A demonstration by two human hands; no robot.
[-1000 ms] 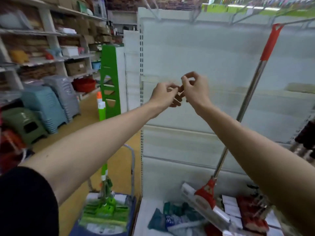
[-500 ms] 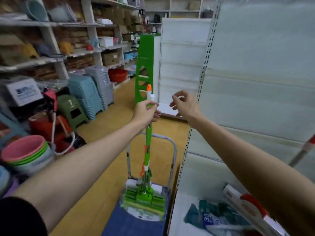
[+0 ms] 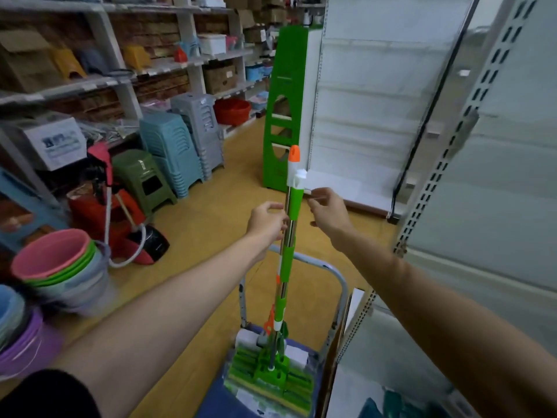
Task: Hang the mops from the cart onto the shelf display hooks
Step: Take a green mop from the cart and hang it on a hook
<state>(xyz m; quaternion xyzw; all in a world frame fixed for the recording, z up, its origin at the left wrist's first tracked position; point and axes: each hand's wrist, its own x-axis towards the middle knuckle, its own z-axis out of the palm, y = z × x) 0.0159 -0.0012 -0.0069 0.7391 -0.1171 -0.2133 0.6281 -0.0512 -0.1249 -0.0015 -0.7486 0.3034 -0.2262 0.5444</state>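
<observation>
Standing upright on the blue cart, the green mop has its wide sponge head flat on the cart's deck and its orange-tipped handle pointing up between the person's two hands. That posture makes sense: with the head carrying the weight, the pole needs only a light touch to keep it from toppling.

The left hand is at the steel part of the pole just under the upper green sleeve, its fingers curled toward the shaft and touching it on the near side; it looks like a loose steadying hold rather than a firm fist, though blur keeps me from telling how fully the fingers close. The right hand sits just beside the pole on the other side, not wrapped around it. Its thumb and forefinger are pinched narrow on a small pale thing, too blurred to name, which lies near the white collar below the orange cap.

My judgement is that the mop is only being readied for lifting; it is not yet off the cart. The white shelf panel with its slotted upright stands to the right, near but apart from the pole; no hook shows in this view. The orange cap's eyelet would presumably take the hook, so the pole must be raised well clear of the cart rail.
</observation>
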